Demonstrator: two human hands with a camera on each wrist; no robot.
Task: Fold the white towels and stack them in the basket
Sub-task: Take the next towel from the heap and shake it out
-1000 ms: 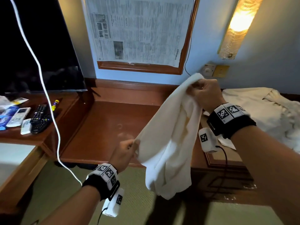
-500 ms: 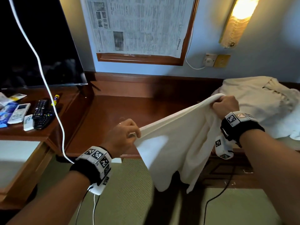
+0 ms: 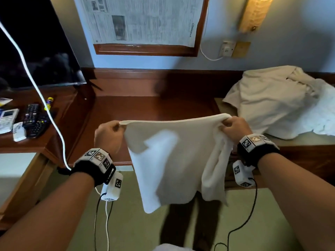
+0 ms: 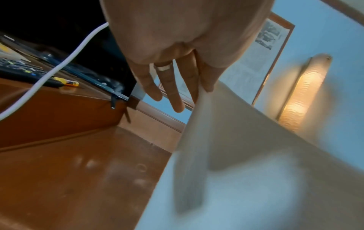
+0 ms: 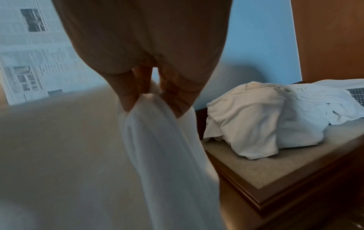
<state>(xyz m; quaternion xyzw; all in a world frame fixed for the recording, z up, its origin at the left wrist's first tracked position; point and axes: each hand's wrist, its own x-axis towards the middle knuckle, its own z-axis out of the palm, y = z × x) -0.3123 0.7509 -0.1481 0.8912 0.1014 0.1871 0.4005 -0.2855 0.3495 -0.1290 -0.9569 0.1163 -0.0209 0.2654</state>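
I hold a white towel (image 3: 168, 160) stretched out in the air in front of the wooden desk (image 3: 145, 109). My left hand (image 3: 108, 134) pinches its top left corner; the left wrist view shows the towel (image 4: 246, 163) held between thumb and forefinger, the other fingers (image 4: 173, 87) straight. My right hand (image 3: 233, 127) grips the bunched top right corner, and the towel (image 5: 167, 147) hangs down from its fingers. A heap of unfolded white towels (image 3: 277, 100) lies on the side table at the right, also seen as towels (image 5: 265, 118) in the right wrist view. No basket is in view.
A dark TV (image 3: 32, 48) stands at the left, with remote controls (image 3: 32, 120) and a yellow tube (image 3: 48, 103) on the stand below. A white cable (image 3: 41, 95) hangs across the left. A wall lamp (image 3: 253, 13) glows above. Green carpet (image 3: 145, 229) lies below.
Both hands have spread apart and levelled out, the right one dropping from high up. The towel went from hanging bunched to stretched flat between them.
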